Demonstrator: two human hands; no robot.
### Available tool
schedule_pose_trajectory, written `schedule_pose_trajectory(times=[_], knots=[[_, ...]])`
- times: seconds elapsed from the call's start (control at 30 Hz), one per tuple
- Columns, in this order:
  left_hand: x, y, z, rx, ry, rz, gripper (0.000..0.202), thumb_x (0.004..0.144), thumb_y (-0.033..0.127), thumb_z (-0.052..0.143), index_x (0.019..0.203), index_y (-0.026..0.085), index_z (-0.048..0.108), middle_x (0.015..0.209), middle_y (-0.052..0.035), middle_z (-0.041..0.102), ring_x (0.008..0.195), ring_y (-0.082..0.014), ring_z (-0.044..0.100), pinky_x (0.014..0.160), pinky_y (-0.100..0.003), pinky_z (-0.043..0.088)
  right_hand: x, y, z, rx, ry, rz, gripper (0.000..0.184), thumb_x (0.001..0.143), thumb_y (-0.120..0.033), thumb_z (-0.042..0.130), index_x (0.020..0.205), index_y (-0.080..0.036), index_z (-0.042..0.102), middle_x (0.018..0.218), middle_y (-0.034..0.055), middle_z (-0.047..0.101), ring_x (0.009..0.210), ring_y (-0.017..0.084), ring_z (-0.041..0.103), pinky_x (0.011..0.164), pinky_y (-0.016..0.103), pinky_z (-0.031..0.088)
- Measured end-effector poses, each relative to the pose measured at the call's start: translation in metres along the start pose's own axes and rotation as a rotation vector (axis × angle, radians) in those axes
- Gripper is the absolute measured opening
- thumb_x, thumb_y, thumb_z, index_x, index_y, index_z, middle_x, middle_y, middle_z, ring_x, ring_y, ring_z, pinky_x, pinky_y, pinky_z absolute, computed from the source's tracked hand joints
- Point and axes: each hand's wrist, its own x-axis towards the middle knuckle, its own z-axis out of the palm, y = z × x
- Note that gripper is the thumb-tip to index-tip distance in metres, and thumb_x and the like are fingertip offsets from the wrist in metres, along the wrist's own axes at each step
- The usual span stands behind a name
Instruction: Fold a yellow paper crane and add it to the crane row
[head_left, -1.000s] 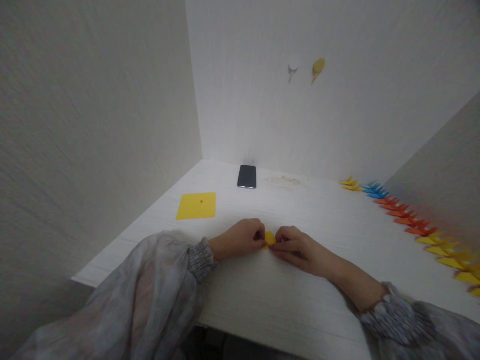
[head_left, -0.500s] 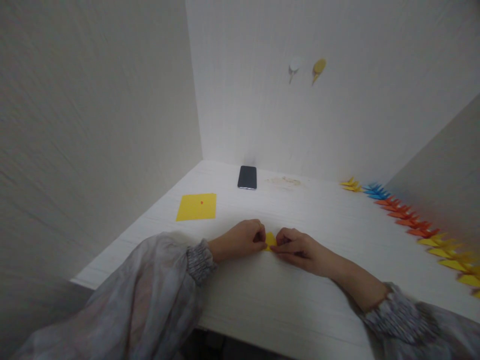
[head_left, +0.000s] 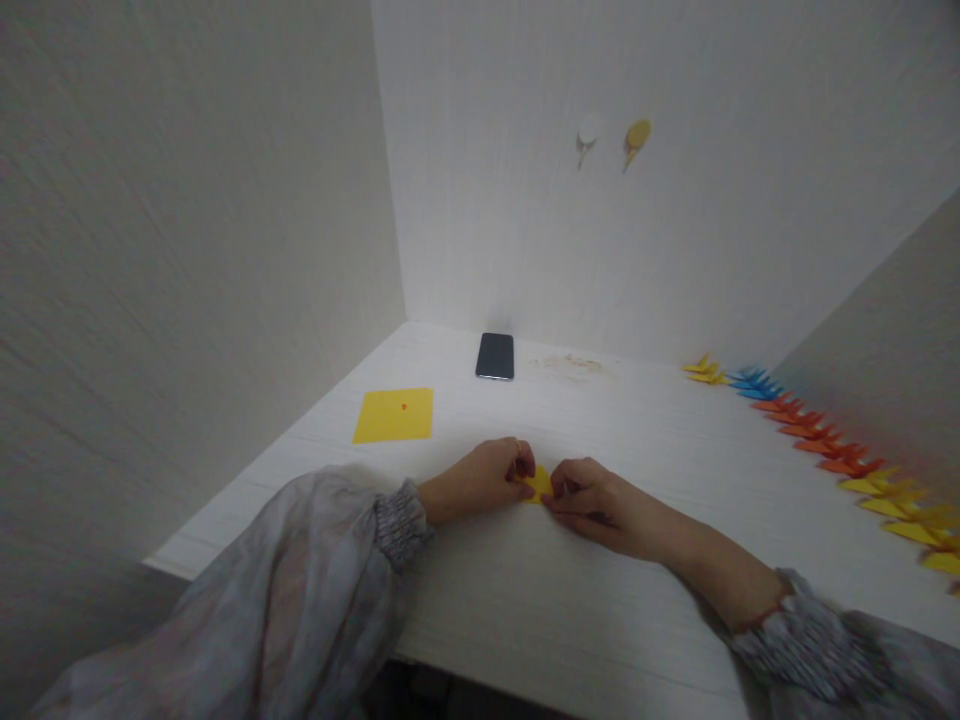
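Observation:
A small folded piece of yellow paper lies between my hands on the white table, partly hidden by fingers. My left hand pinches its left side, thumb and fingertips closed together; a ring shows on one finger. From the other side, my right hand is closed on the right edge of the paper, with the fingers curled. Both hands rest low, close to the tabletop. The exact folds are too small to make out.
A flat yellow sheet with a small red mark lies at the left. Against the back wall is a dark phone. Folded paper cranes in yellow, blue and orange line the right side. Two hooks are on the back wall.
My left fingers have shifted slightly on the yellow paper, and a little more of its left side shows. My right hand stays almost in place.

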Motion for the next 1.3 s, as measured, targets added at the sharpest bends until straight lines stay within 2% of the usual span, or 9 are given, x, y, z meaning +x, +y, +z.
schedule_pose_trajectory(times=[0.23,0.43,0.63,0.9,1.1,1.3], knots=[[0.001,-0.001,0.001,0.072,0.004,0.041,0.012,0.067,0.024,0.052,0.075,0.015,0.056,0.072,0.0001,0.053,0.062,-0.0088,0.046,0.057,-0.021,0.036,-0.001,-0.001,0.0,-0.043,-0.01,-0.001,0.026,0.085,-0.026,0.04,0.09,-0.017,0.064,0.088,0.0076,0.051,0.078,0.015,0.047,0.074,0.032,0.038],[-0.001,0.001,0.0,0.059,-0.014,0.055,0.023,0.068,0.035,0.055,0.076,0.014,0.056,0.073,-0.0003,0.052,0.06,-0.0086,0.046,0.054,-0.02,0.035,0.0,-0.001,0.0,-0.058,-0.008,-0.005,0.026,0.085,-0.026,0.04,0.085,-0.017,0.064,0.086,0.0071,0.051,0.078,0.015,0.047,0.074,0.032,0.037],[0.0,0.003,-0.001,0.048,0.001,0.029,0.029,0.063,0.04,0.06,0.075,0.014,0.056,0.072,-0.0004,0.052,0.061,-0.0095,0.047,0.054,-0.021,0.036,0.001,-0.004,-0.002,-0.061,-0.008,0.005,0.027,0.085,-0.026,0.039,0.08,-0.017,0.064,0.085,0.0072,0.051,0.077,0.015,0.047,0.073,0.032,0.038],[0.002,0.008,-0.001,-0.003,0.025,-0.096,0.029,0.057,0.036,0.065,0.074,0.014,0.056,0.067,0.0001,0.054,0.06,-0.0105,0.048,0.055,-0.022,0.038,0.002,-0.005,-0.002,-0.018,-0.001,0.013,0.027,0.085,-0.025,0.039,0.084,-0.017,0.064,0.086,0.0076,0.051,0.077,0.016,0.048,0.072,0.032,0.039],[0.002,0.004,0.0,0.008,0.02,-0.087,0.027,0.056,0.033,0.065,0.075,0.015,0.057,0.07,0.0001,0.055,0.062,-0.0106,0.048,0.057,-0.022,0.038,-0.005,0.007,0.0,0.196,0.071,0.092,0.023,0.083,-0.024,0.043,0.101,-0.017,0.055,0.085,0.0063,0.051,0.071,0.012,0.05,0.061,0.024,0.042],[0.004,0.001,0.0,0.019,0.008,-0.087,0.029,0.056,0.036,0.065,0.075,0.015,0.057,0.067,0.001,0.053,0.061,-0.0102,0.047,0.056,-0.022,0.037,-0.011,0.012,0.0,0.153,0.054,0.087,0.024,0.084,-0.026,0.041,0.094,-0.018,0.061,0.087,0.007,0.05,0.074,0.013,0.05,0.061,0.024,0.042]])
